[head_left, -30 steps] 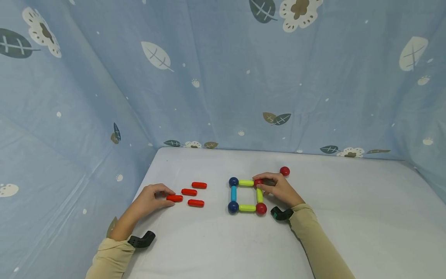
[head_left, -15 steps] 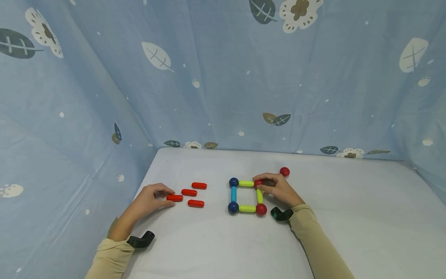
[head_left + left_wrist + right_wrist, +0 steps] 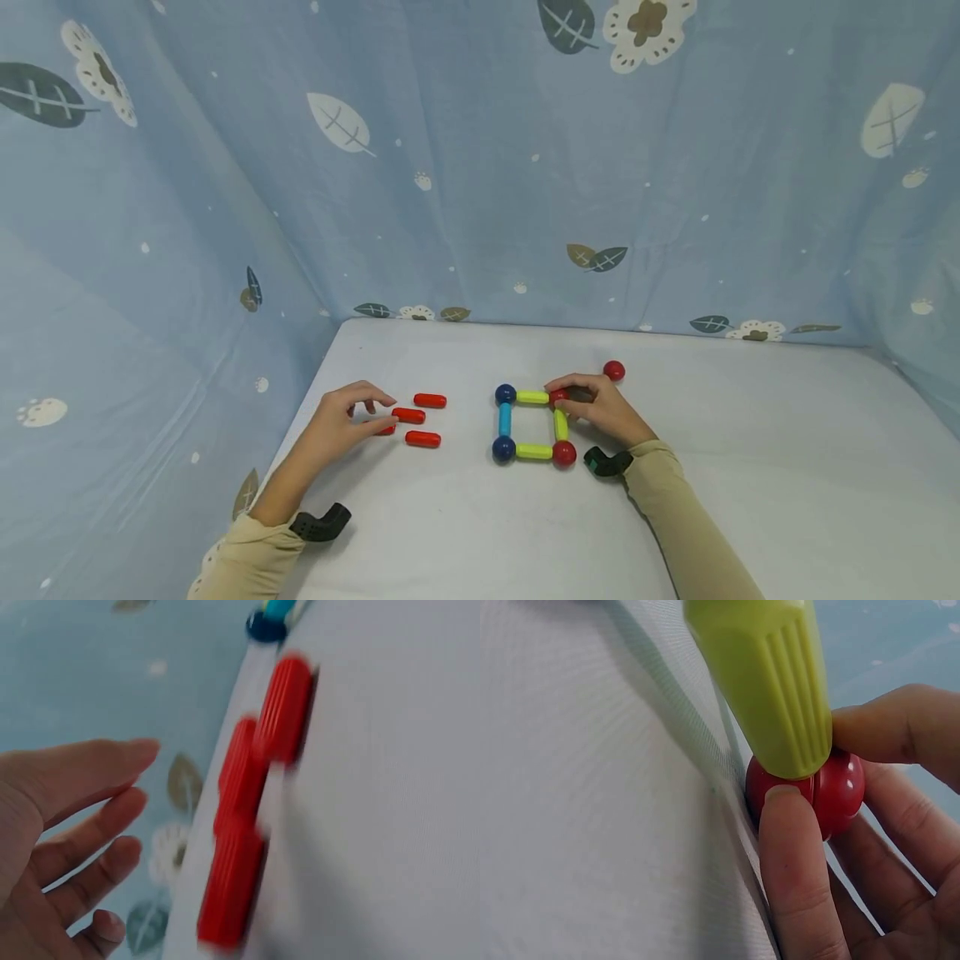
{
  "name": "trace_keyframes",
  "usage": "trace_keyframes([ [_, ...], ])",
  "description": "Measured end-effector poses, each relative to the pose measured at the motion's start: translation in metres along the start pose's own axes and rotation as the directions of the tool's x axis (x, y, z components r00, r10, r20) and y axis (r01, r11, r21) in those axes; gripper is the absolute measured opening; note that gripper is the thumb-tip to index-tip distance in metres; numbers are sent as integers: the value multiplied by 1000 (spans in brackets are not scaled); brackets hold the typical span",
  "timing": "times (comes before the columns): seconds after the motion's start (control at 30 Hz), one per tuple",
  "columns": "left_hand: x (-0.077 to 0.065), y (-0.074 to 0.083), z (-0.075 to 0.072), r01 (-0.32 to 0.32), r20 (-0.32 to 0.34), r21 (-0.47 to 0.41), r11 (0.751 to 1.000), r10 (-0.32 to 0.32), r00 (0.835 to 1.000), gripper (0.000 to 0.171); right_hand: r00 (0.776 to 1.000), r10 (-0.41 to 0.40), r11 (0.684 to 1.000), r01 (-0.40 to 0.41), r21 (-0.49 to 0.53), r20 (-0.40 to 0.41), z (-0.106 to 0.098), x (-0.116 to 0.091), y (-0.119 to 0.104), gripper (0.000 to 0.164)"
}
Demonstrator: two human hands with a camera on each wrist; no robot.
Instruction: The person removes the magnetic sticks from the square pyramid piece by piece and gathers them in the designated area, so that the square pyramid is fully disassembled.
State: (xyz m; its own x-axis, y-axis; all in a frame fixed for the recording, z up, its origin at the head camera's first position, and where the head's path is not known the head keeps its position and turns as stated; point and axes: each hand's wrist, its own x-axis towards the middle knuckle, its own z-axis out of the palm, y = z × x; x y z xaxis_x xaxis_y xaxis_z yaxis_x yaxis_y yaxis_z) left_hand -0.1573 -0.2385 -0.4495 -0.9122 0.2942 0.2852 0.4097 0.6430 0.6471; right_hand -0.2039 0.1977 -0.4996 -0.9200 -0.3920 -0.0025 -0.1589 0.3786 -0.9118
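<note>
My left hand (image 3: 337,423) hovers over several red rods, its thumb and fingers apart with nothing between them. One red rod (image 3: 386,431) is partly hidden beneath it; another red rod (image 3: 423,439) lies just to the right. In the left wrist view a ribbed red rod (image 3: 232,885) lies off the fingertips. My right hand (image 3: 606,411) pinches a red ball (image 3: 844,796) between thumb and fingers. That ball forms the far right corner of a flat square, joined to a yellow-green rod (image 3: 769,682). Blue balls (image 3: 504,449) form the square's left corners, with a light blue rod (image 3: 505,420) between them.
A loose red ball (image 3: 613,370) sits beyond my right hand. The white table (image 3: 465,533) meets a blue patterned curtain (image 3: 480,183) at the back and left. Black wrist devices (image 3: 321,523) are strapped on both sleeves.
My left hand has let go of the leftmost red rod, risen and moved slightly right, with its fingers spread. The right hand stays on the red ball.
</note>
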Motion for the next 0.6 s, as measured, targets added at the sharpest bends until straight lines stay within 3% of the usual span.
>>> trace_keyframes([
  [0.13, 13, 27, 24, -26, 29, -69, 997, 28, 999, 22, 1000, -4, 1000, 4, 9, 3, -1, -2, 1, 27],
  [0.27, 31, 53, 53, -30, 98, -122, 992, 42, 994, 22, 1000, -11, 1000, 11, 20, 15, -2, -4, 1, 25],
  [0.43, 56, 80, 88, -13, 164, -65, 998, 24, 986, 28, 999, -30, 999, 29, 17, 36, -1, -3, 1, 23],
  [0.6, 74, 94, 112, 8, 237, 11, 1000, -10, 971, 34, 995, -70, 997, 69, 22, 66, -2, -1, -2, 22],
])
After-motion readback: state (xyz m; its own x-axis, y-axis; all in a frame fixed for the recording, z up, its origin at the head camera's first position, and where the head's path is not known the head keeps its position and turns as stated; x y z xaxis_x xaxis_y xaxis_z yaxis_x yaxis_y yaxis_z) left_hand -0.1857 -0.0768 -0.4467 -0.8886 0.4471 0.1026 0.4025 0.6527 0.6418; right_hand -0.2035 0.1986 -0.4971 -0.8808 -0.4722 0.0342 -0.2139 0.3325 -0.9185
